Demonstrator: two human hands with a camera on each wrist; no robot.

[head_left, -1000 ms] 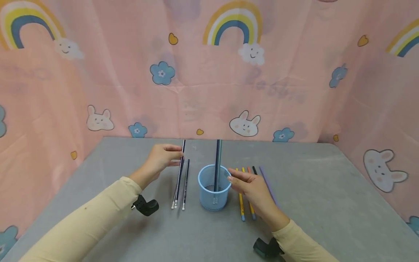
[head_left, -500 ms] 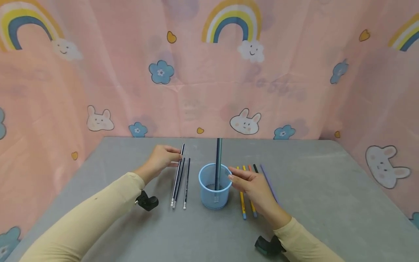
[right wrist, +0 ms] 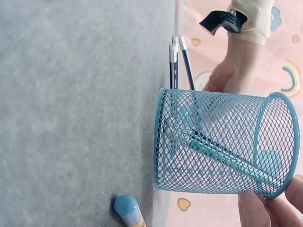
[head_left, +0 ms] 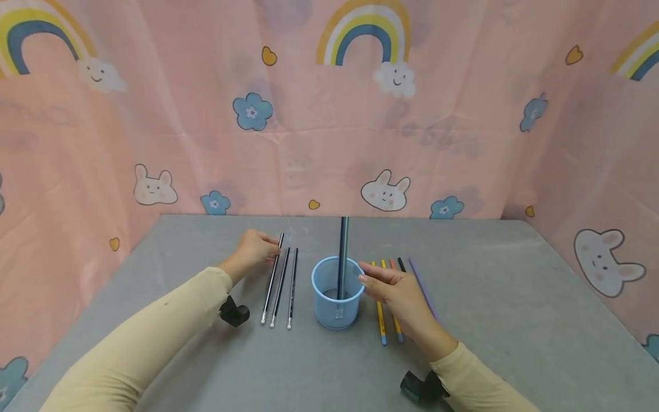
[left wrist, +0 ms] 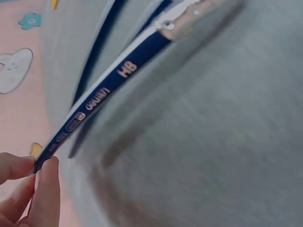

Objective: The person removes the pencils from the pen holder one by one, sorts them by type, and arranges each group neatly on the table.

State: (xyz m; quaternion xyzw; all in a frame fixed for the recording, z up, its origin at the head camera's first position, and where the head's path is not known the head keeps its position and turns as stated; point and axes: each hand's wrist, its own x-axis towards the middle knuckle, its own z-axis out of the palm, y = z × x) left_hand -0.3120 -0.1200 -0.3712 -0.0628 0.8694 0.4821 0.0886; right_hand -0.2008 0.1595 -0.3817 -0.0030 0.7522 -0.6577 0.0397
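My left hand (head_left: 252, 252) pinches the far end of a dark blue pencil (head_left: 271, 283). In the left wrist view this pencil (left wrist: 106, 90) shows "HB" lettering and a metal band at its near end. Two more dark pencils (head_left: 280, 289) lie just to its right, white-tipped ends toward me. My right hand (head_left: 407, 300) holds the rim of a light blue mesh pen cup (head_left: 336, 317), which stands upright. Inside the cup, a dark and a green pencil (head_left: 344, 246) lean together. The right wrist view shows thumb and fingers (right wrist: 253, 208) at the cup's rim (right wrist: 293, 137).
Right of the cup, partly under my right hand, lie yellow pencils (head_left: 381, 326), with red and black (head_left: 401, 265) tips showing, and a purple pencil (head_left: 423, 289). The grey table (head_left: 515, 320) meets a pink printed cloth (head_left: 309, 154) at the back.
My left hand has shifted the pencil left and toward me, lowering it beside the other two, so the three now lie apart. The right hand and cup have stayed in place.
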